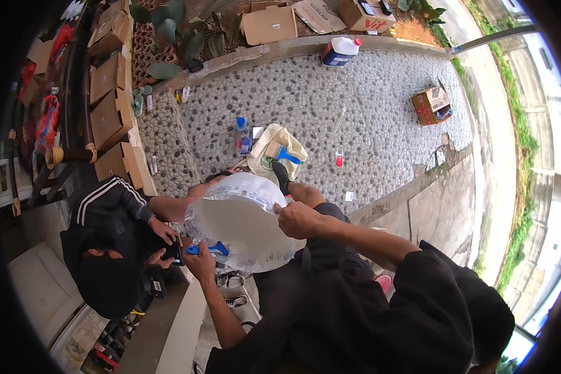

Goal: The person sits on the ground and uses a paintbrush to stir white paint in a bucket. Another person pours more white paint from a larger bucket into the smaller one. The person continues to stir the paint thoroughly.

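Observation:
A large white bowl-shaped shell [237, 215] is tilted in front of me, its hollow side toward me. Clear, wrinkled plastic film lies round its rim. My right hand [300, 220] is closed on the rim at the right side. Low at the left rim, my left hand [201, 263] is closed round a blue-handled tool [217, 249], whose head points into the hollow; its kind is hard to make out. Beyond the shell, a flat brush with a blue handle [287, 156] lies on a cream cloth bag [298, 140].
Close on my left, a person in a dark jacket [115, 215] holds a phone [178, 252]. A blue-capped bottle [242, 134] stands beside the bag. Farther off are a white jug [341, 52] and an open carton [431, 107]. Shoes [232, 280] lie below my left arm.

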Action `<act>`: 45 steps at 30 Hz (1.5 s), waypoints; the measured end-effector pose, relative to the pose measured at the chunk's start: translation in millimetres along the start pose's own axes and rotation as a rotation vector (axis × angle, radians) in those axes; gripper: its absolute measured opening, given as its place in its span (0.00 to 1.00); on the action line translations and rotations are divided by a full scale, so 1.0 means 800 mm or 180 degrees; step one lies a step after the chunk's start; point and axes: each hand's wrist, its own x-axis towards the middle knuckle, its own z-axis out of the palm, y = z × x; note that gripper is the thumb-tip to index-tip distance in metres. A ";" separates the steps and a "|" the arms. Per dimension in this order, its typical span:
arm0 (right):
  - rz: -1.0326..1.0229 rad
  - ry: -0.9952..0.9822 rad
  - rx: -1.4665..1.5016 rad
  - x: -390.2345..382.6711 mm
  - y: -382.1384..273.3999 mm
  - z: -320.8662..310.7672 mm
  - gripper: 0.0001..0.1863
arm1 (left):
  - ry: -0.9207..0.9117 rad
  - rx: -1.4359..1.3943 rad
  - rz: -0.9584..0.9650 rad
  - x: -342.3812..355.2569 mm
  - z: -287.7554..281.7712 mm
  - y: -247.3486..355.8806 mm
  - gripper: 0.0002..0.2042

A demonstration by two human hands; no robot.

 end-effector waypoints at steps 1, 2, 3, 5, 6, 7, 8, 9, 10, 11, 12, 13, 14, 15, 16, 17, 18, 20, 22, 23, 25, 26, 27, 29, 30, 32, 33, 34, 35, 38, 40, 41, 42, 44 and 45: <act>0.0006 -0.0007 -0.0077 0.004 -0.003 -0.003 0.16 | 0.0005 -0.0032 -0.0119 0.001 -0.005 0.005 0.13; 0.0056 -0.0093 -0.0056 0.011 -0.007 -0.007 0.15 | 0.0012 -0.0051 -0.0245 0.002 -0.010 0.010 0.13; 0.0105 -0.0181 -0.0034 0.017 -0.009 -0.013 0.15 | 0.0120 0.0121 -0.0219 0.002 -0.012 0.015 0.13; 0.0153 -0.0282 -0.0003 0.025 -0.015 -0.024 0.14 | 0.0322 0.0243 0.0134 -0.006 -0.017 0.044 0.13; 0.0169 -0.0298 0.0012 0.028 -0.019 -0.030 0.14 | 0.0412 0.0305 0.0307 -0.010 -0.019 0.063 0.13; 0.0186 -0.0316 0.0025 0.031 -0.020 -0.035 0.13 | 0.0411 0.0292 0.0238 -0.011 -0.020 0.080 0.13; 0.0177 -0.0322 0.0044 0.032 -0.018 -0.037 0.13 | 0.0412 0.0290 0.0177 -0.014 -0.020 0.097 0.13; 0.0168 -0.0329 0.0061 0.034 -0.014 -0.037 0.13 | 0.0412 0.0315 0.0139 -0.014 -0.019 0.099 0.13; 0.0161 -0.0336 0.0077 0.035 -0.012 -0.039 0.13 | 0.0406 0.0344 0.0102 -0.012 -0.018 0.103 0.13; 0.0156 -0.0370 0.0036 0.037 -0.012 -0.043 0.13 | 0.0411 0.0394 0.0068 -0.007 -0.014 0.087 0.13; 0.0153 -0.0413 -0.0002 0.038 -0.014 -0.046 0.13 | 0.0412 0.0448 0.0024 -0.001 -0.011 0.070 0.13; 0.0151 -0.0453 -0.0040 0.039 -0.014 -0.048 0.13 | 0.0303 0.0394 -0.0071 0.006 -0.008 0.056 0.12; 0.0091 -0.0486 -0.0133 0.040 -0.011 -0.047 0.13 | 0.0188 0.0333 -0.0169 0.010 -0.005 0.052 0.12; 0.0031 -0.0517 -0.0225 0.041 -0.008 -0.047 0.13 | 0.0072 0.0271 -0.0265 0.011 -0.003 0.050 0.11; -0.0028 -0.0546 -0.0317 0.042 -0.004 -0.048 0.14 | 0.0118 0.0258 -0.0220 0.010 0.000 0.047 0.11; 0.0086 -0.0502 -0.0211 0.041 -0.002 -0.050 0.14 | 0.0164 0.0245 -0.0173 0.008 0.005 0.047 0.11; 0.0185 -0.0468 -0.0096 0.039 -0.007 -0.058 0.14 | 0.0223 0.0247 -0.0134 0.005 0.005 0.051 0.10; 0.0300 -0.0445 -0.0014 0.038 -0.007 -0.066 0.14 | 0.0161 0.0424 -0.0235 0.007 0.007 0.040 0.10; 0.0327 -0.0466 -0.0077 0.039 -0.005 -0.071 0.14 | 0.0096 0.0426 -0.0357 0.010 0.010 0.032 0.10; 0.0321 -0.0492 -0.0102 0.039 -0.004 -0.073 0.14 | 0.0047 0.0335 -0.0434 0.013 0.013 0.032 0.10; 0.0306 -0.0543 -0.0149 0.038 -0.003 -0.077 0.14 | 0.0040 0.0292 -0.0408 0.016 0.016 0.031 0.10; 0.0157 -0.0454 -0.0225 0.038 0.006 -0.075 0.15 | 0.0077 0.0326 -0.0313 0.016 0.020 0.031 0.11; -0.0005 -0.0372 -0.0290 0.039 0.019 -0.069 0.16 | 0.0125 0.0372 -0.0223 0.015 0.022 0.029 0.11; -0.0024 -0.0335 -0.0305 0.041 0.026 -0.071 0.15 | 0.0214 0.0138 -0.0278 0.018 0.036 0.020 0.13; 0.0117 -0.0381 -0.0258 0.042 0.018 -0.083 0.14 | 0.0269 0.0025 -0.0305 0.019 0.039 0.019 0.14; 0.0308 -0.0399 -0.0181 0.043 0.021 -0.095 0.13 | 0.0109 -0.0056 -0.0472 0.011 0.040 0.056 0.14; 0.0322 -0.0399 -0.0153 0.044 0.027 -0.100 0.13 | 0.0045 -0.0107 -0.0575 0.005 0.045 0.079 0.14; 0.0335 -0.0402 -0.0129 0.044 0.034 -0.107 0.13 | 0.0233 0.0055 -0.0356 0.003 0.056 0.086 0.14; 0.0310 -0.0470 0.0012 0.046 0.039 -0.117 0.13 | 0.0433 0.0243 -0.0141 0.002 0.063 0.091 0.15; -0.0016 -0.0359 -0.0306 0.049 0.070 -0.134 0.13 | 0.0488 0.0374 -0.0021 -0.004 0.086 0.128 0.15; -0.0190 -0.0471 -0.0512 0.058 0.097 -0.145 0.15 | 0.0033 0.0379 -0.0552 -0.004 0.107 0.113 0.13; -0.0272 -0.0537 -0.0599 0.063 0.115 -0.148 0.16 | 0.0109 0.0313 -0.0548 -0.006 0.125 0.109 0.13; -0.0267 -0.0572 -0.0533 0.067 0.130 -0.152 0.16 | 0.0187 0.0247 -0.0546 -0.008 0.143 0.106 0.12; -0.0259 -0.0673 -0.0410 0.078 0.163 -0.158 0.18 | 0.0390 0.0102 -0.0565 -0.018 0.179 0.113 0.11; -0.0333 -0.0777 -0.0405 0.089 0.191 -0.157 0.22 | 0.0534 0.0027 -0.0547 -0.017 0.204 0.124 0.11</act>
